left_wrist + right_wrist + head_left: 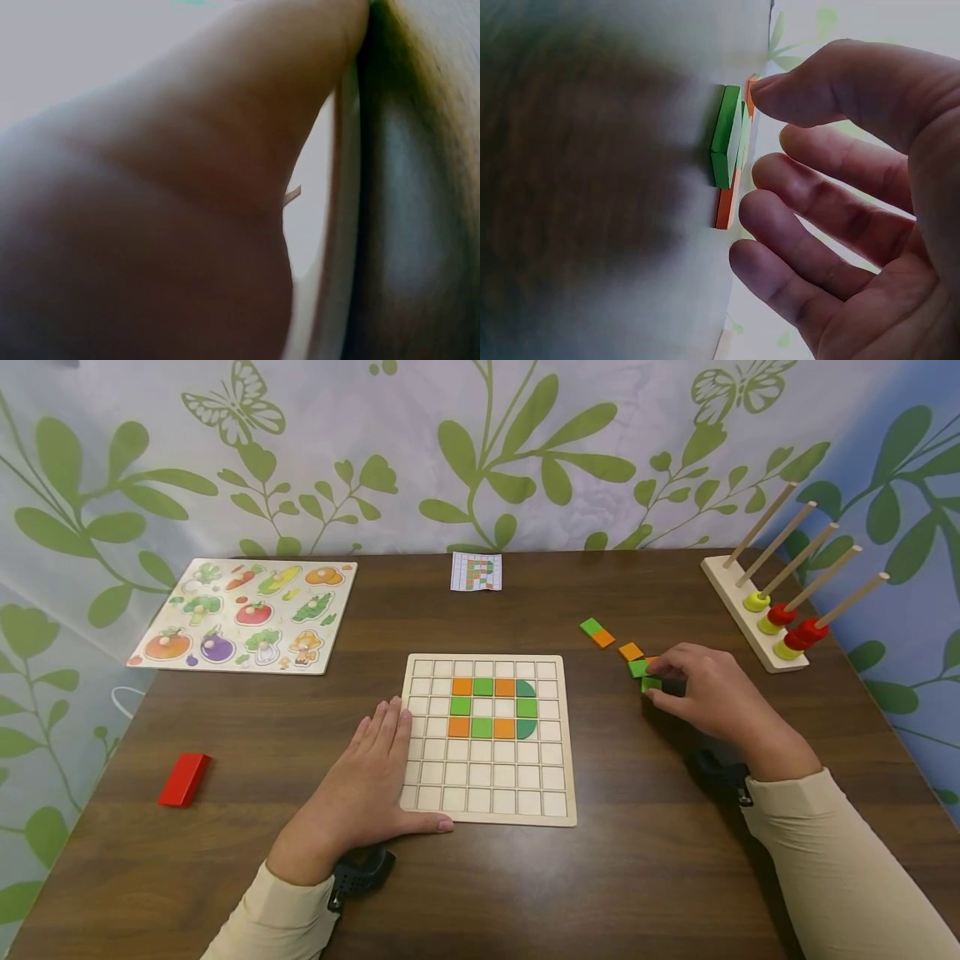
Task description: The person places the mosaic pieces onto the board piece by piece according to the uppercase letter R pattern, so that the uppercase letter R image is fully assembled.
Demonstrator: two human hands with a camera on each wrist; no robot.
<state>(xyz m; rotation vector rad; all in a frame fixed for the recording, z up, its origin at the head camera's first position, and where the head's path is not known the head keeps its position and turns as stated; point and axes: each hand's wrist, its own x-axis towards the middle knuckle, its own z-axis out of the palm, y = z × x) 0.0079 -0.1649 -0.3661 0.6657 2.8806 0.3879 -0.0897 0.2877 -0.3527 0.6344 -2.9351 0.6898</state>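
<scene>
A wooden grid board (487, 798) lies mid-table, with orange, green and rounded dark green tiles (483, 687) forming a closed loop in its upper cells. My left hand (367, 785) rests against the board's left edge, fingers straight, thumb along the front edge. To the right of the board, my right hand (708, 693) hovers at a small group of loose tiles. Its thumb and fingertips are apart around a green tile (726, 139), pinching nothing that I can see. Orange tiles (631, 652) lie beside it, one partly hidden by the fingers.
A small printed pattern card (476, 572) lies at the back. On the back left is a vegetable peg puzzle (300, 643), with a red block (184, 779) nearer me. A peg stand (757, 631) with red and yellow rings stands back right. Two more tiles (597, 632) lie behind the group.
</scene>
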